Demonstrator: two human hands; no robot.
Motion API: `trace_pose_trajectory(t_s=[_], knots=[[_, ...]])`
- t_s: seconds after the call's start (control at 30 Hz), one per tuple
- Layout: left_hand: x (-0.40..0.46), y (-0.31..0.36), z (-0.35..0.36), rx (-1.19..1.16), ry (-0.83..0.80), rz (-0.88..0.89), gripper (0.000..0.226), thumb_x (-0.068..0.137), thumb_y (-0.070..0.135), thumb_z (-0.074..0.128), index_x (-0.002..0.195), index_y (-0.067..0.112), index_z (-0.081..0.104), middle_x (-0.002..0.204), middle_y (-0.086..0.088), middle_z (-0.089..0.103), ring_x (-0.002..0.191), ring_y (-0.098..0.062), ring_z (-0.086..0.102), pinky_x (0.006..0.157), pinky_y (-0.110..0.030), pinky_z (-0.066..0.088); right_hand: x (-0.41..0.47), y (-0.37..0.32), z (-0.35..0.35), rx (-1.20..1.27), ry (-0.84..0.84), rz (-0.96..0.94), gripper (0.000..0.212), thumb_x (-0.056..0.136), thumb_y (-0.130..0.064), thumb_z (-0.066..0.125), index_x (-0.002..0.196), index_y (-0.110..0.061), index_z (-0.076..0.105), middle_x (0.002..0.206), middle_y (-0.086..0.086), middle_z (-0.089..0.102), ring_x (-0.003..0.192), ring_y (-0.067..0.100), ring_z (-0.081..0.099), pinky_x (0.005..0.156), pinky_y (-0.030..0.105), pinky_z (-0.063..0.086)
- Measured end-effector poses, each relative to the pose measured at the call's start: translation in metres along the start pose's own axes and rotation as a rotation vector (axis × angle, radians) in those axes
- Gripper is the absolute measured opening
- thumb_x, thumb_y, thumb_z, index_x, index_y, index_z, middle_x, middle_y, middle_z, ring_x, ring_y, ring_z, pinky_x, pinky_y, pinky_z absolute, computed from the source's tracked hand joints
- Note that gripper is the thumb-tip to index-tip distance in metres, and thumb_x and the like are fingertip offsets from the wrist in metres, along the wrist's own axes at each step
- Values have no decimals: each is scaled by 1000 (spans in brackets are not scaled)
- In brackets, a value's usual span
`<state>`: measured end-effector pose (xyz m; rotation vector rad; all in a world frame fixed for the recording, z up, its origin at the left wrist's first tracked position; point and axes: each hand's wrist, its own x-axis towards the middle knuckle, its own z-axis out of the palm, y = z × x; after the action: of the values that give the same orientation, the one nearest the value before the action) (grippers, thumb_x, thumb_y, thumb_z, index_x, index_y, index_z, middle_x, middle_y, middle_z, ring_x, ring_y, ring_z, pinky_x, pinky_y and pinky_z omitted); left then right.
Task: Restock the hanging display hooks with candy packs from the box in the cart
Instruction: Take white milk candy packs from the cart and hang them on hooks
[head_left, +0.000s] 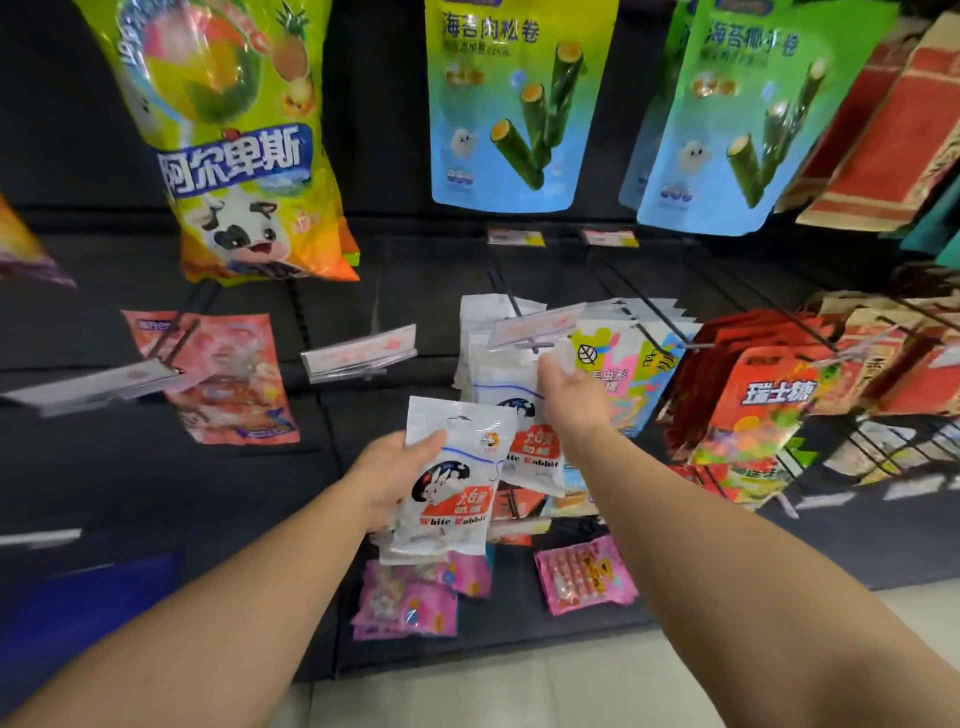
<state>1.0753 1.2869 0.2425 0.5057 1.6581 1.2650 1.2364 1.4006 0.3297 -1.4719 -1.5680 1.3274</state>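
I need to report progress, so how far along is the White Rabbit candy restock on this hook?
Several White Rabbit packs already hang on the hook. The right hand is at that hook's front, apparently seating one. The left hand grips a small stack of packs waiting to go up. The cart box isn't in view, so the total left is unknown.

A large yellow bag (244, 156) printed with a cartoon cow hangs at the far left. To its right hang two blue-green pouches (519, 104) showing seaweed rolls. Red and tan boxes (883, 130) fill the far right. Lower down, a pink pouch (223, 379) hangs at left and red bags (763, 410) at right. Near the pale floor (571, 686), small pink packets (584, 582) hang.
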Motion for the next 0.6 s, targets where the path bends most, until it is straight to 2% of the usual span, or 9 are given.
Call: trace_pose_trajectory(t_s=[0.07, 0.13, 0.23, 0.37, 0.53, 0.6], knots=[[-1, 0, 1, 7, 4, 5, 34, 97, 35, 67, 119, 10, 69, 99, -10, 80, 90, -29, 77, 81, -45, 61, 4, 1, 2, 0, 8, -1, 39, 97, -41, 47, 71, -12, 46, 70, 8, 51, 65, 20, 49, 54, 28, 38], [-1, -1, 1, 3, 9, 1, 34, 97, 35, 67, 120, 10, 69, 102, -11, 79, 93, -31, 76, 84, -47, 61, 4, 1, 5, -13, 10, -17, 39, 97, -42, 49, 68, -15, 49, 65, 2, 54, 67, 21, 54, 58, 28, 44], [-3, -3, 2, -12, 18, -9, 32, 98, 32, 66, 121, 9, 69, 104, -13, 78, 93, -32, 76, 82, -45, 61, 7, 3, 10, -3, 6, -34, 37, 96, -43, 51, 78, -13, 59, 75, 7, 64, 75, 26, 62, 72, 39, 53], [-5, -4, 2, -21, 21, -22, 32, 99, 31, 65, 121, 8, 68, 105, -15, 78, 90, -31, 76, 75, -41, 61, 13, 7, 15, 12, 21, 8, 38, 96, -44, 50, 75, -13, 55, 76, 12, 60, 72, 26, 57, 67, 39, 51], [-3, -2, -4, 6, 38, -10, 33, 97, 34, 67, 119, 9, 69, 104, -13, 78, 96, -34, 75, 90, -56, 59, 20, 2, 23, -4, 37, 30, 39, 99, -44, 48, 97, -10, 69, 79, 7, 64, 72, 23, 58, 66, 35, 48], [-2, 1, -5, 20, 25, -2, 32, 98, 35, 66, 119, 11, 69, 103, -12, 79, 96, -33, 76, 91, -55, 59, 23, 3, 24, 43, 16, 64, 40, 98, -46, 51, 103, -10, 67, 87, 6, 66, 80, 24, 63, 75, 37, 53]])
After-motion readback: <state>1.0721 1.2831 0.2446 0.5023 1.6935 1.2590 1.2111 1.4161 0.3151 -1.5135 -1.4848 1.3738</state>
